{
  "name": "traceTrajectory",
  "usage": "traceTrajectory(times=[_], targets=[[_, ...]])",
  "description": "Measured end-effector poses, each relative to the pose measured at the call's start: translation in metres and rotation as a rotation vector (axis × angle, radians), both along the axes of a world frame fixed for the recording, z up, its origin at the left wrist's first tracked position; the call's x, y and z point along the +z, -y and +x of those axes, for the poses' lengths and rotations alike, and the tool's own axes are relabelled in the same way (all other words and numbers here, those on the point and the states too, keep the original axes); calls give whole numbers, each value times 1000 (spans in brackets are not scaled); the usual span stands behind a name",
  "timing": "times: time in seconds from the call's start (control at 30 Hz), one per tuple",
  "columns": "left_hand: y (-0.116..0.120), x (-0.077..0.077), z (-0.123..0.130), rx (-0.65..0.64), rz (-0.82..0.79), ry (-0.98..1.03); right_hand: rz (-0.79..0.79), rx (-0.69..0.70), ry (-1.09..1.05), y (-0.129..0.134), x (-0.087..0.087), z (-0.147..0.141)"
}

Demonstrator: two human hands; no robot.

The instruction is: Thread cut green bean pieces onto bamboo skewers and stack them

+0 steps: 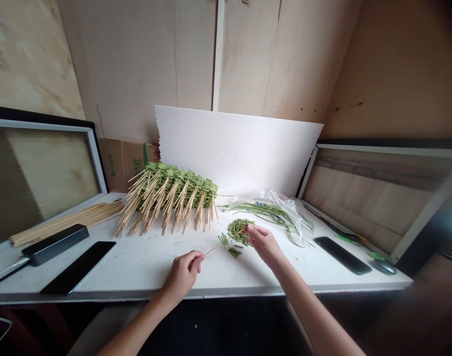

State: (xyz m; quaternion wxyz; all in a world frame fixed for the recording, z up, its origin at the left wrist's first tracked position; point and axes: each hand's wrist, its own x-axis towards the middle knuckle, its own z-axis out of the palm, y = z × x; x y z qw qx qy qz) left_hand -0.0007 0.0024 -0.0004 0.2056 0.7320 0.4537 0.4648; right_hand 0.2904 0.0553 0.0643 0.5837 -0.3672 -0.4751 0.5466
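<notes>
My left hand (184,273) is closed on the lower end of a thin wooden skewer (215,246), above the table's front part. At the skewer's other end my right hand (261,240) pinches near its tip; whether a green piece sits between those fingers is too small to tell. Short cut green stems (238,229) lie in a small pile just beside and behind my right hand. A few more pieces (234,252) lie between the hands. Behind, at the left, rises a large stack of skewers threaded with green pieces (181,185), their bare ends pointing forward.
Loose skewers (68,220), a black box (57,243) and a dark phone (79,267) lie left. Long green stems (265,210) in a plastic bag (300,222) lie back right. Another phone (342,255) and a mouse (384,266) are right. A white board (237,148) stands behind.
</notes>
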Motion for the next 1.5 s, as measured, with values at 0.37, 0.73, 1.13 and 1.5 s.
traceTrajectory(times=[0.37, 0.73, 1.13, 1.5], targets=[[2, 3, 0, 4, 7, 4, 29, -24, 39, 4, 1, -4], [1, 1, 1, 22, 13, 7, 0, -44, -20, 5, 5, -10], [3, 6, 1, 35, 17, 21, 39, -172, -26, 4, -7, -23], [3, 4, 0, 62, 42, 24, 50, -288, -17, 8, -22, -37]])
